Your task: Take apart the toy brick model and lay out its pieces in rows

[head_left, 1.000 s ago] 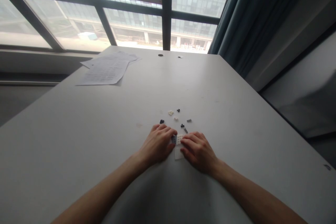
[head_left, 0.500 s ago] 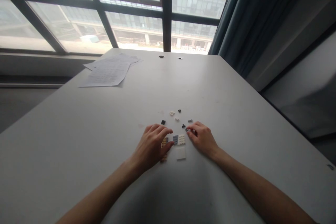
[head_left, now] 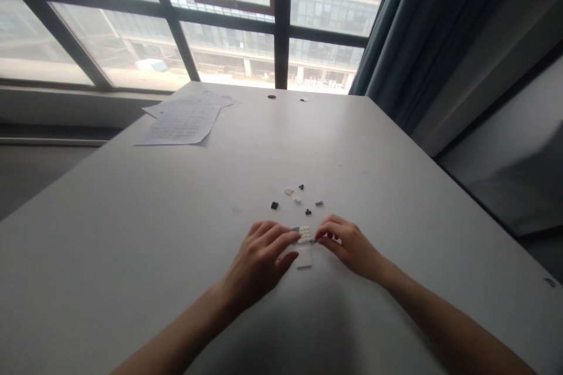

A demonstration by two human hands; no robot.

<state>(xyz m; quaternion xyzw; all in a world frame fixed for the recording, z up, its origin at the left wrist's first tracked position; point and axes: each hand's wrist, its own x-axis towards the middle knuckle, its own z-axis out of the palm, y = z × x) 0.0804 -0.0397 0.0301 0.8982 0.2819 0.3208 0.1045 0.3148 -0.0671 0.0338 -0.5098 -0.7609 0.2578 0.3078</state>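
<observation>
My left hand (head_left: 259,258) lies on the white table (head_left: 132,234), fingers curled with the tips pressing on a small cluster of flat building plates (head_left: 303,234), cream and grey-blue. My right hand (head_left: 347,243) comes in from the right with thumb and forefinger pinched on a tiny dark grey piece (head_left: 314,241) at the cluster's right edge. A white flat plate (head_left: 304,258) rests on the table just below the cluster, between both hands.
Several tiny loose pieces lie beyond the hands: a black one (head_left: 274,205), a cream one (head_left: 288,190), another black one (head_left: 308,211), a grey one (head_left: 319,203). Printed paper sheets (head_left: 182,120) sit at the far left. Windows and a dark curtain (head_left: 409,41) stand behind.
My right hand reached out to the loose pieces, pinched a small dark one and brought it back to the cluster. My left hand stayed on the plates.
</observation>
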